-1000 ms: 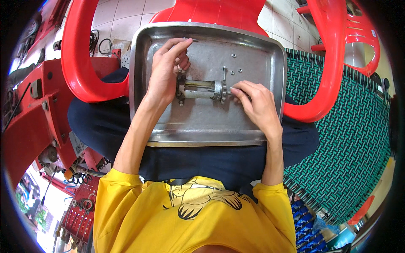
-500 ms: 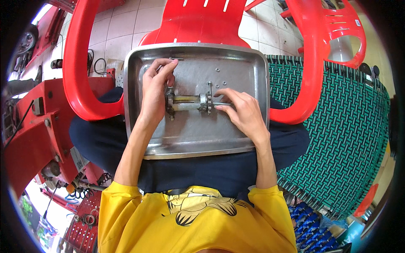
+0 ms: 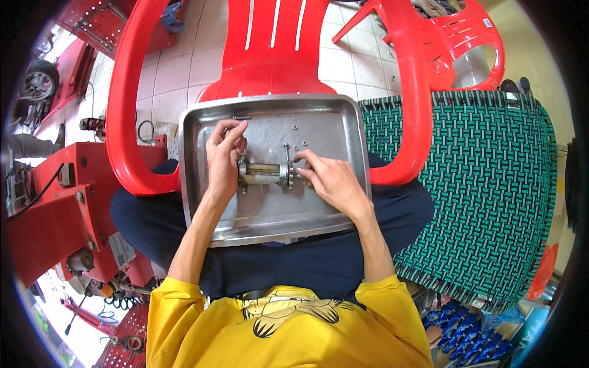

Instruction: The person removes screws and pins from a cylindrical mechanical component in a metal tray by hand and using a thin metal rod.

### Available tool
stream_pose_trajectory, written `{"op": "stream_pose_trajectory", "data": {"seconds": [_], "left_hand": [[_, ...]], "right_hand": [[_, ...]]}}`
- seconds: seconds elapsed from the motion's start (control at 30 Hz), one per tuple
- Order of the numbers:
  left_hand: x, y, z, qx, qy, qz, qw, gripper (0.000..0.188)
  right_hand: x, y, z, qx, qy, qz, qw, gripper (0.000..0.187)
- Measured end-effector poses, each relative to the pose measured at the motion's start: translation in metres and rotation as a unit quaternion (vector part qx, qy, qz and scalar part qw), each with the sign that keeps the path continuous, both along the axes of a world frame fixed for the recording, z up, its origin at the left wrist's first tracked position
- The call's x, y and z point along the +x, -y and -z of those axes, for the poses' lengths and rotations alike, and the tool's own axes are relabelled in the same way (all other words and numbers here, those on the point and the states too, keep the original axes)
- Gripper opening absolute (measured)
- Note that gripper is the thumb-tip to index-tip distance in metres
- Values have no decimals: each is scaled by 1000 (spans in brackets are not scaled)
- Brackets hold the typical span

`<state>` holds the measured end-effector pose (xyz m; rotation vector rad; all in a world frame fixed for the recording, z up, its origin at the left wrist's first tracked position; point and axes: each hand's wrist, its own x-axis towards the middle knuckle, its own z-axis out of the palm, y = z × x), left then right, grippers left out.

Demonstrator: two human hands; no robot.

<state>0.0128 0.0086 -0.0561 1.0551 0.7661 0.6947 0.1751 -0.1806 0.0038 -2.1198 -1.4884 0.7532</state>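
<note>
A metal cylinder assembly [image 3: 262, 179] lies across the middle of a steel tray [image 3: 245, 236], a flange at its left end and a toothed wheel [image 3: 291, 176] at its right. My left hand [image 3: 222, 161] is at the left flange, fingers curled and thumb side up; what they close on is hidden. My right hand [image 3: 334, 181] pinches a thin metal rod [image 3: 299, 175] between thumb and forefinger, at the toothed wheel. Just beyond the wheel is a bolt [image 3: 286, 152]. Small nuts [image 3: 294, 127] lie farther back, and another bolt [image 3: 243, 118] lies near the far wall.
The tray is between the arms of a red plastic chair [image 3: 270, 76]. To the right stands a green woven seat [image 3: 478, 196], with another red chair [image 3: 466, 37] behind it. Red machinery [image 3: 49, 214] stands at the left.
The view has shifted, so the tray appears lower. My right hand has come closer to the toothed wheel, and less of the rod shows. My left hand stays by the left flange.
</note>
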Motion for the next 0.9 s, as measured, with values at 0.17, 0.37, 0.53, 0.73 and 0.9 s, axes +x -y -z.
{"op": "stream_pose_trajectory", "data": {"seconds": [0.17,0.37,0.53,0.73,0.9], "left_hand": [[6,1,-9,-65,78,-37,994,13],[5,-2,-18,137,-139,113,974,19],[3,-10,-16,173,-117,126,970,33],[-2,-20,-22,300,-172,195,918,59],[-1,-16,-35,465,-229,271,811,65]], "right_hand": [[3,11,2,46,-34,7,998,27],[1,11,27,124,-43,68,989,21],[-3,-1,26,157,16,121,980,16],[0,-6,26,116,65,129,983,17],[6,-17,39,124,185,132,966,17]]}}
